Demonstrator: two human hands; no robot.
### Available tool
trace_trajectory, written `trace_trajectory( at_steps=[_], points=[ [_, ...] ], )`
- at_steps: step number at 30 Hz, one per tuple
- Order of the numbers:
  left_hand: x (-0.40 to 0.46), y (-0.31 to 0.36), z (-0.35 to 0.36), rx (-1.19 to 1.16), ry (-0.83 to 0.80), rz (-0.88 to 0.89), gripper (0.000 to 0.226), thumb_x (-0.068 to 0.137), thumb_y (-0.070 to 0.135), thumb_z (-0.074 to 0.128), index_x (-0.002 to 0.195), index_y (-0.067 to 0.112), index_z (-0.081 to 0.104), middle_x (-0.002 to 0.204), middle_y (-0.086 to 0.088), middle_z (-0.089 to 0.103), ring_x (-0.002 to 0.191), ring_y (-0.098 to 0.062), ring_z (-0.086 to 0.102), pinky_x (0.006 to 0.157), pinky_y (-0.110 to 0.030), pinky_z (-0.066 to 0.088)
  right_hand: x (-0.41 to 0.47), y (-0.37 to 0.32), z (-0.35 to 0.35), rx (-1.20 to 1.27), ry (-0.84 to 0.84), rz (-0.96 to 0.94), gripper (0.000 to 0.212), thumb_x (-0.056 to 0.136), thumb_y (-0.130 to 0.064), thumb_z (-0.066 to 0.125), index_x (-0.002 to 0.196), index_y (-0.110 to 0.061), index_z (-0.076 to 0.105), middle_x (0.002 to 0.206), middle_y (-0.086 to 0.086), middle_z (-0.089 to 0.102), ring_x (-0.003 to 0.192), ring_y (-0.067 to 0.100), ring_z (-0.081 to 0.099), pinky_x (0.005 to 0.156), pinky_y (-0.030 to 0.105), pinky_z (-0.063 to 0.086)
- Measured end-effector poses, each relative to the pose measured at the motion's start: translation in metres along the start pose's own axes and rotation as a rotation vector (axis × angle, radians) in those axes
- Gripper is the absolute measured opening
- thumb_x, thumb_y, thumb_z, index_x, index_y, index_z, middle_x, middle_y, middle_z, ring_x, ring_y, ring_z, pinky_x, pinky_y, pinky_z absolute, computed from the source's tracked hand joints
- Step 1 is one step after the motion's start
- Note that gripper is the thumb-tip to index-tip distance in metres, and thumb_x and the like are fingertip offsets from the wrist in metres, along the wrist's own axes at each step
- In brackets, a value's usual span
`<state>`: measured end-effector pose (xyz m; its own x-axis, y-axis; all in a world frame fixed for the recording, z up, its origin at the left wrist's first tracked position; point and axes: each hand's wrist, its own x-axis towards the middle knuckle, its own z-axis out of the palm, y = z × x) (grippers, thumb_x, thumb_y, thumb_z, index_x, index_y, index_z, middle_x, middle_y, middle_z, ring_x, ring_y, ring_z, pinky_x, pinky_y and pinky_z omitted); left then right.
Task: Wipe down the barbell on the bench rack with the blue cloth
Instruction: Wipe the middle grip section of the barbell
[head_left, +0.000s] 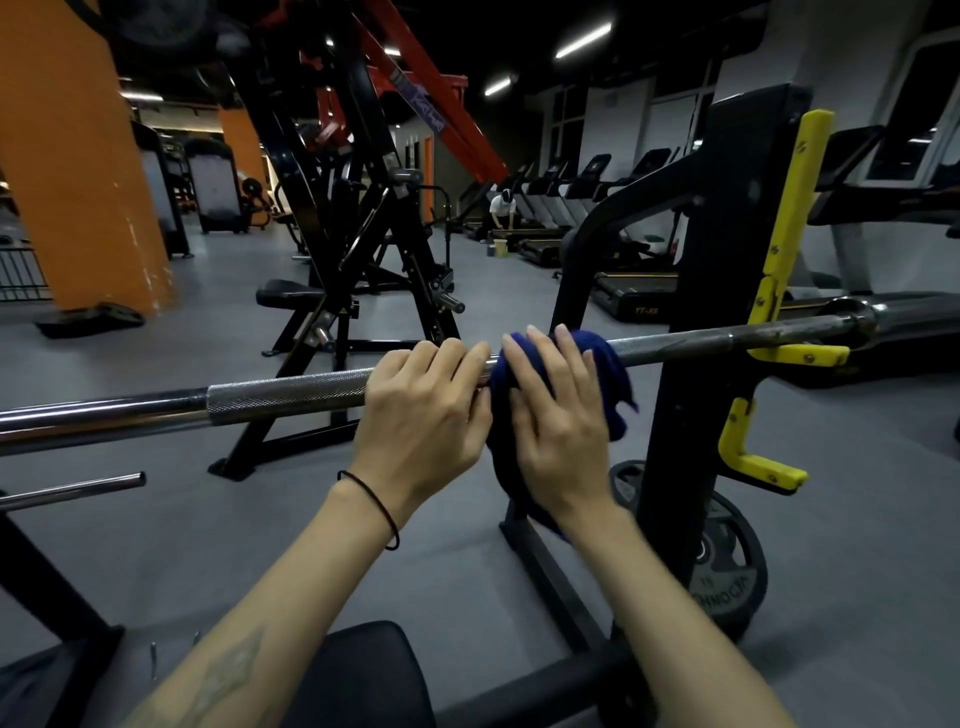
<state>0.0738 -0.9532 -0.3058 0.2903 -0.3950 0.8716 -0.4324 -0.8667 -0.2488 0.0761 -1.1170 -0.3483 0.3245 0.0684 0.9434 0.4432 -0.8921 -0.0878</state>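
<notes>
- While the barbell (291, 397) sits across the bench rack (727, 291), resting in a yellow hook (795, 354) on the right upright, the person has both hands up on the shaft near its middle.
- The left hand (423, 410) curls over the bare steel, fingers bent round the bar just where the knurling ends, and looks to be steadying it.
- Right beside it, nearly touching, the right hand (563, 421) lies flat on the blue cloth (613, 382), fingers straight and a little spread, pressing the cloth against the bar rather than gripping it.
- The cloth is draped over the shaft, bunched on top, with a tail hanging below the bar behind the right wrist.
- How far along? Hard to call: the steel shows no clear line between wiped and unwiped, so I cannot tell which stretch is done.
- My read is that it's somewhere in the thick of the wiping, with the cloth at mid-shaft.
- Whatever is done, the cloth covers only a short patch now: the long knurled run to the left, the stretch on to the right hook and the sleeve (914, 312) past it all lie outside it.
- A weight plate (727, 566) leans at the foot of the upright, and the black bench pad (363, 675) sits below the forearms, neither part of the job.
</notes>
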Motion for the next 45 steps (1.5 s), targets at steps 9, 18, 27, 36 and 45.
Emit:
trace_trajectory(
  at_steps=[9, 18, 27, 36, 45],
  points=[
    [0.0, 0.002, 0.001, 0.004, 0.011, -0.03, 0.037, 0.091, 0.03, 0.055, 0.122, 0.012, 0.064, 0.097, -0.004, 0.063, 0.082, -0.028, 0.057, 0.072, -0.04, 0.042, 0.009, -0.035, 0.022, 0.147, 0.166, 0.361, 0.046, 0.109, -0.026, 0.036, 0.148, -0.012, 0.056, 0.16, 0.009, 0.044, 0.158, 0.03, 0.016, 0.129, 0.052, 0.01],
    [-0.001, 0.003, 0.002, 0.006, -0.001, -0.039, 0.038, 0.089, 0.031, 0.058, 0.121, 0.013, 0.063, 0.099, -0.003, 0.062, 0.083, -0.027, 0.058, 0.075, -0.04, 0.044, 0.013, 0.02, 0.006, 0.022, 0.201, 0.404, 0.045, 0.109, -0.028, 0.035, 0.141, -0.013, 0.062, 0.153, 0.011, 0.051, 0.154, 0.03, 0.027, 0.129, 0.05, 0.011],
    [-0.003, 0.0, 0.009, 0.024, 0.017, -0.036, 0.035, 0.093, 0.036, 0.062, 0.122, 0.015, 0.063, 0.1, -0.002, 0.063, 0.085, -0.026, 0.059, 0.076, -0.04, 0.045, 0.006, 0.045, -0.013, -0.106, 0.052, 0.103, 0.045, 0.112, -0.031, 0.036, 0.148, -0.015, 0.056, 0.155, 0.011, 0.05, 0.152, 0.03, 0.034, 0.128, 0.049, 0.018],
    [-0.002, 0.001, 0.009, 0.028, 0.005, -0.045, 0.036, 0.094, 0.04, 0.059, 0.121, 0.016, 0.061, 0.099, -0.001, 0.062, 0.085, -0.026, 0.058, 0.076, -0.039, 0.044, 0.003, 0.007, -0.002, -0.059, -0.009, -0.028, 0.044, 0.111, -0.024, 0.038, 0.151, -0.013, 0.052, 0.159, 0.012, 0.044, 0.154, 0.032, 0.03, 0.128, 0.051, 0.016],
    [0.001, 0.003, 0.01, 0.033, -0.003, -0.095, 0.038, 0.095, 0.049, 0.051, 0.114, 0.018, 0.063, 0.094, 0.001, 0.061, 0.082, -0.024, 0.057, 0.074, -0.038, 0.044, 0.008, -0.005, 0.01, 0.053, 0.137, 0.357, 0.046, 0.111, -0.027, 0.035, 0.15, -0.011, 0.053, 0.163, 0.011, 0.039, 0.158, 0.03, 0.016, 0.13, 0.047, 0.007]
  ],
)
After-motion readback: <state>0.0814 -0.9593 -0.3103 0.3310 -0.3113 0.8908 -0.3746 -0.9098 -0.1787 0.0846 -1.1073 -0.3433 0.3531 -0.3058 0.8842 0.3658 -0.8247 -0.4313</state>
